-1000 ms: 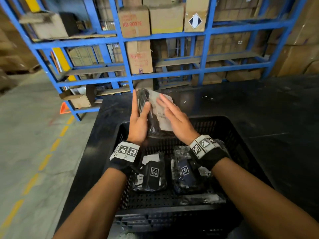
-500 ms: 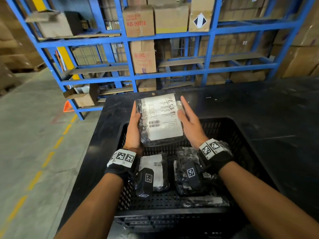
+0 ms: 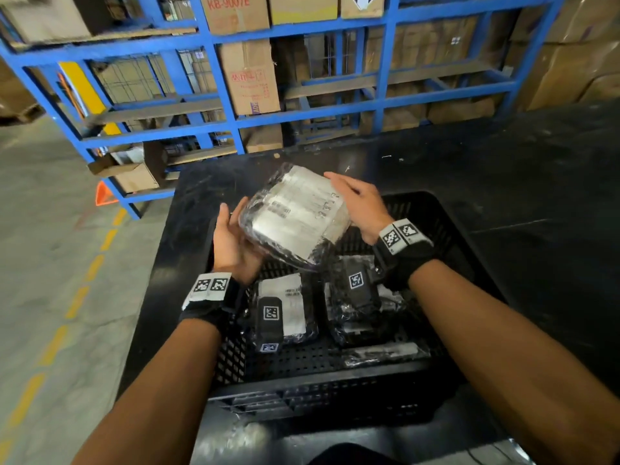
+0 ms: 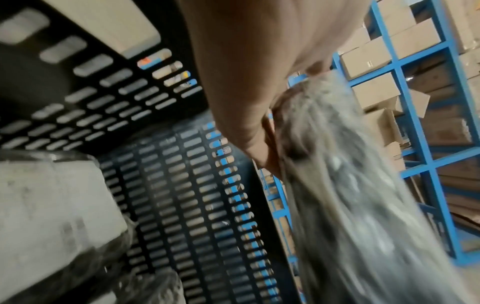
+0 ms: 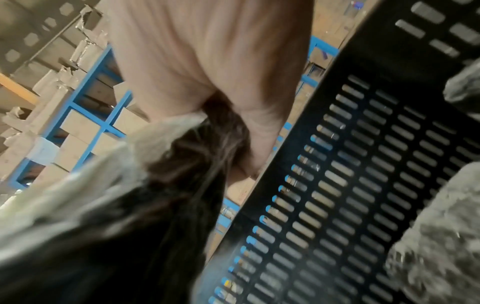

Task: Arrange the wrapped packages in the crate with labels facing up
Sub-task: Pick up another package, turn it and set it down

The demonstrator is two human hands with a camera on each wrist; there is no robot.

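Observation:
A wrapped package (image 3: 295,213) in clear plastic, its white label facing up, hangs tilted over the far half of the black perforated crate (image 3: 335,387). My left hand (image 3: 231,239) grips its lower left edge from beneath. My right hand (image 3: 360,204) holds its upper right edge, fingers lying along the top. The wrist views show the blurred package (image 4: 350,205) (image 5: 103,205) running from each palm. On the crate floor lies a package with its label up (image 3: 288,307), a darker one (image 3: 355,317) beside it, and a flat one (image 3: 382,352) near the front wall.
The crate sits on a black table (image 3: 520,196). Blue steel racking (image 3: 235,122) with cardboard boxes stands behind the table. A concrete floor with a yellow dashed line (image 3: 77,300) lies to the left. An open cardboard box (image 3: 134,169) sits low on the rack.
The package was turned from edge-on to label up, then rotated clockwise and tilted, its left side dropping toward the crate. Both hands kept hold of it.

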